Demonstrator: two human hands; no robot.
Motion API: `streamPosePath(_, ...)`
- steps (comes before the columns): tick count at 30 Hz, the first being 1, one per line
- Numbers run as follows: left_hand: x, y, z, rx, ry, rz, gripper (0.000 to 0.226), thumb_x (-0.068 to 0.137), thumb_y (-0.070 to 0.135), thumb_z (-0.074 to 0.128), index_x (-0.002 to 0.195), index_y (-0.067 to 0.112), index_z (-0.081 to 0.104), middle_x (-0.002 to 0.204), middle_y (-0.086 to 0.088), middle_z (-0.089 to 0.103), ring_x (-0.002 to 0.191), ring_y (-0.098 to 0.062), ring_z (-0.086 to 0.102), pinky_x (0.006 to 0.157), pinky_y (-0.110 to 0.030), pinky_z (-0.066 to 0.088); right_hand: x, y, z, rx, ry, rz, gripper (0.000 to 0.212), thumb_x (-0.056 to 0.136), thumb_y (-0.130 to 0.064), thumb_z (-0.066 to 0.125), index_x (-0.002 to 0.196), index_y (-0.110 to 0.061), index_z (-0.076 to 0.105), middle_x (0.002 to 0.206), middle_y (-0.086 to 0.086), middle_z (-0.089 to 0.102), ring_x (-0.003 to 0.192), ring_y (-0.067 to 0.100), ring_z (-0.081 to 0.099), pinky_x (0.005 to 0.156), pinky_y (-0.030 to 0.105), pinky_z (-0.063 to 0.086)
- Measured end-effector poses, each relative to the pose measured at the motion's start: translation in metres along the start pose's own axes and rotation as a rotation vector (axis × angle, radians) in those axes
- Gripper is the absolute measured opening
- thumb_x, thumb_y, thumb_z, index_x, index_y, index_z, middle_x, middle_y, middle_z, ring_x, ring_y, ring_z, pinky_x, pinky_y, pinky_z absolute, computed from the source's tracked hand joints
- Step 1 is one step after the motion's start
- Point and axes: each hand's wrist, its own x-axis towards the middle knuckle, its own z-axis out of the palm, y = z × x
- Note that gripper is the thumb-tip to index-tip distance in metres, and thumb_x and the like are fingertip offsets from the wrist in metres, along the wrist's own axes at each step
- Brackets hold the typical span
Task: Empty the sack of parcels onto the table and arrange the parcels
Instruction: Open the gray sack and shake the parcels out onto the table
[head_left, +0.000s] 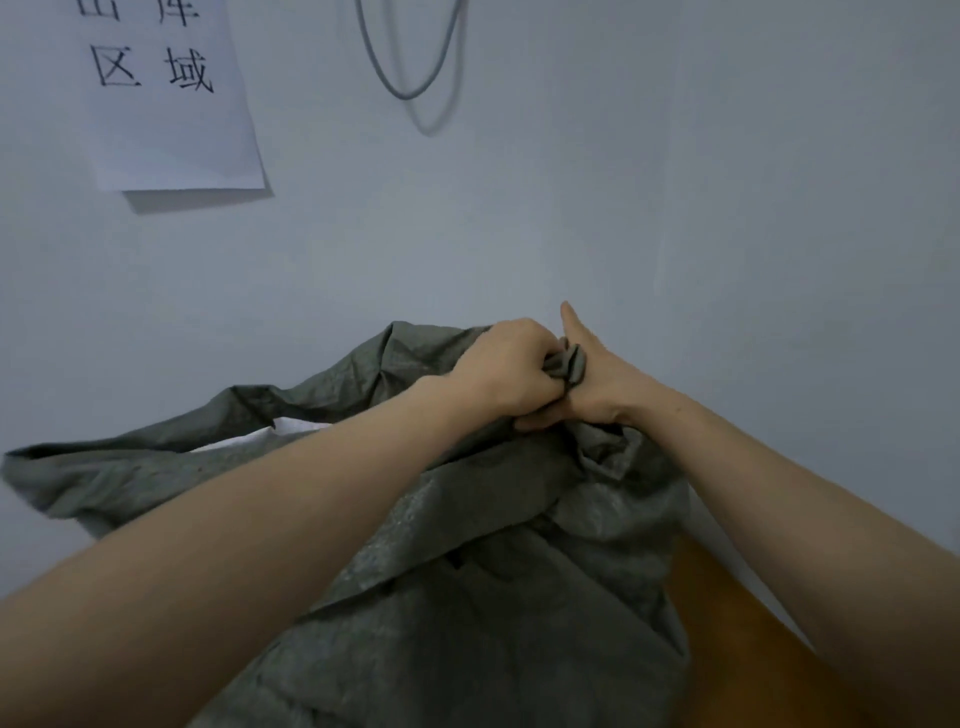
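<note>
Clamped with the left hand (506, 371) on a bunched fold of the grey-green sack (467, 597), fingers curled tight. Touching it at 3 o'clock with the right hand (602, 387), thumb straight up, fingers wrapped under the same fold. Gripped at the sack's top, with the rest slumping toward 6 o'clock and spreading crumpled toward 9 o'clock. In an open fold at 8 o'clock from the hands, a glimpse of something white (291, 434); cannot tell whether a parcel. At 5 o'clock, beside the sack, a strip of orange-brown table (727, 623). Behind, a pale wall (675, 182); at 11 o'clock a paper sign (171, 130) with printed characters, at 12 o'clock a grey cable loop (408, 96).
</note>
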Motion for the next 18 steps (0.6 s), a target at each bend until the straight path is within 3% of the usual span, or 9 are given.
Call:
streamPosePath(2,-0.009,-0.008,-0.002,-0.126,-0.093,-0.023,0.018,0.074,0.023,0.063,0.061,0.016,0.054,0.061,-0.003,0.054,0.065,-0.021,0.052,0.058,-0.028,0.038,0.007,0.004,0.011,0.020,0.023,-0.009,0.106,0.068,-0.017,0.084,0.151,-0.016,0.017,0.133,-0.005,0.044,0.126,0.012,0.041,0.091,0.014,0.036)
streamPosePath(3,-0.011,-0.016,-0.004,-0.172,-0.162,-0.024,0.008,0.074,0.022,0.066,0.081,0.018,0.065,0.079,-0.003,0.064,0.079,-0.019,0.058,0.067,-0.027,0.045,0.009,0.008,0.014,0.006,0.068,-0.024,0.075,0.072,-0.010,0.079,0.139,-0.008,0.043,0.119,-0.001,0.056,0.114,0.014,0.051,0.079,0.016,0.041)
streamPosePath(4,-0.014,-0.026,-0.008,-0.154,-0.250,-0.048,0.040,0.074,0.020,0.070,0.113,0.017,0.063,0.108,-0.004,0.066,0.101,-0.018,0.059,0.084,-0.028,0.048,0.011,0.012,0.017,0.029,0.125,-0.030,0.050,0.073,-0.003,0.075,0.120,-0.002,0.060,0.106,0.005,0.063,0.101,0.015,0.057,0.070,0.019,0.045)
streamPosePath(5,-0.017,-0.040,-0.013,-0.073,-0.338,-0.051,0.076,0.071,0.023,0.074,0.140,0.017,0.043,0.134,-0.005,0.053,0.123,-0.018,0.049,0.101,-0.030,0.042,0.014,0.015,0.020,0.095,0.172,-0.015,0.034,0.072,0.003,0.072,0.106,0.002,0.066,0.097,0.009,0.065,0.092,0.016,0.058,0.064,0.019,0.046)
streamPosePath(7,-0.020,-0.069,-0.021,0.174,-0.420,-0.084,0.119,0.063,0.038,0.080,0.153,0.019,0.005,0.156,-0.005,0.022,0.143,-0.024,0.022,0.115,-0.040,0.025,0.017,0.023,0.020,0.244,0.253,0.024,0.032,0.071,0.012,0.070,0.102,0.004,0.068,0.094,0.009,0.065,0.086,0.015,0.058,0.053,0.010,0.046)
streamPosePath(10,-0.024,-0.107,-0.025,0.392,-0.456,-0.251,0.132,0.065,0.048,0.081,0.150,0.020,-0.017,0.159,-0.009,-0.008,0.146,-0.030,-0.003,0.118,-0.050,0.009,0.015,0.024,0.014,0.389,0.305,-0.057,0.038,0.068,0.015,0.073,0.102,-0.001,0.069,0.093,0.004,0.065,0.073,0.005,0.062,0.052,0.005,0.047)
streamPosePath(13,-0.022,-0.121,-0.017,0.428,-0.296,-0.288,0.143,0.060,0.053,0.082,0.144,0.024,-0.030,0.153,-0.013,-0.031,0.143,-0.033,-0.022,0.117,-0.053,-0.004,0.006,0.019,0.009,0.344,0.189,-0.284,0.032,0.067,0.016,0.074,0.085,-0.011,0.071,0.079,-0.003,0.070,0.064,-0.007,0.062,0.063,0.012,0.050)
streamPosePath(16,-0.004,-0.124,-0.014,0.496,-0.182,-0.205,0.152,0.053,0.057,0.084,0.138,0.029,-0.040,0.149,-0.011,-0.039,0.139,-0.033,-0.031,0.113,-0.057,-0.011,0.004,0.025,0.002,0.229,-0.001,-0.404,0.030,0.069,0.014,0.074,0.077,-0.015,0.073,0.082,0.001,0.071,0.079,0.008,0.066,0.076,0.021,0.051)
streamPosePath(18,0.012,-0.126,-0.010,0.530,-0.226,-0.134,0.151,0.052,0.061,0.082,0.139,0.032,-0.038,0.155,-0.006,-0.029,0.142,-0.030,-0.027,0.111,-0.058,-0.015,0.003,0.028,-0.002,0.193,-0.130,-0.433,0.036,0.066,0.012,0.072,0.074,-0.023,0.076,0.086,0.006,0.071,0.082,0.012,0.066,0.077,0.024,0.052)
